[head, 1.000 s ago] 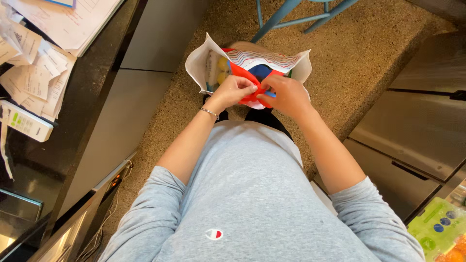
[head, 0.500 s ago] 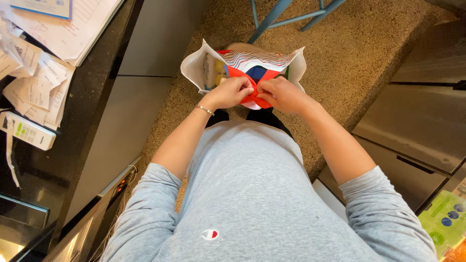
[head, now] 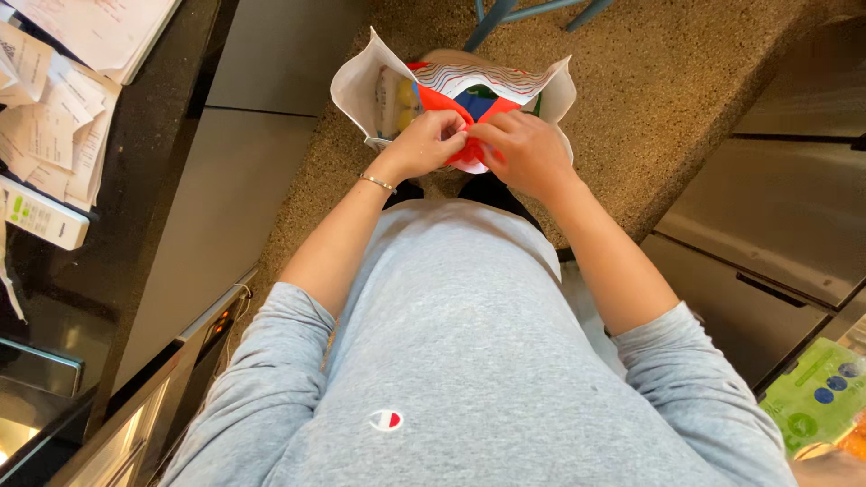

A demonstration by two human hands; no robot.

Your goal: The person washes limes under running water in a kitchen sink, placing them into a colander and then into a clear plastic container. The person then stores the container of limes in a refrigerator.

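Both hands pinching the near rim of an open bag held over the floor.

Left hand [head: 422, 144] and right hand [head: 521, 151] meet fingertip to fingertip at the red inner edge of the white shopping bag [head: 361, 86]; each grips that edge, fingers closed on it; the bag's mouth runs left to right, just ahead of the knuckles, gaping away from the body; neither hand is clearer nearer; a pale packet [head: 393, 99] sits inside at the left; papers [head: 54, 108] lie on the dark counter, well apart.

Bag [head: 361, 86] showing white outside, its inner flap carrying red, blue and wavy striped print. Sweatshirt [head: 469, 343] below the bag showing plain grey. Floor [head: 649, 81] around the bag showing speckled brown. Counter [head: 144, 162] left of the bag showing black.
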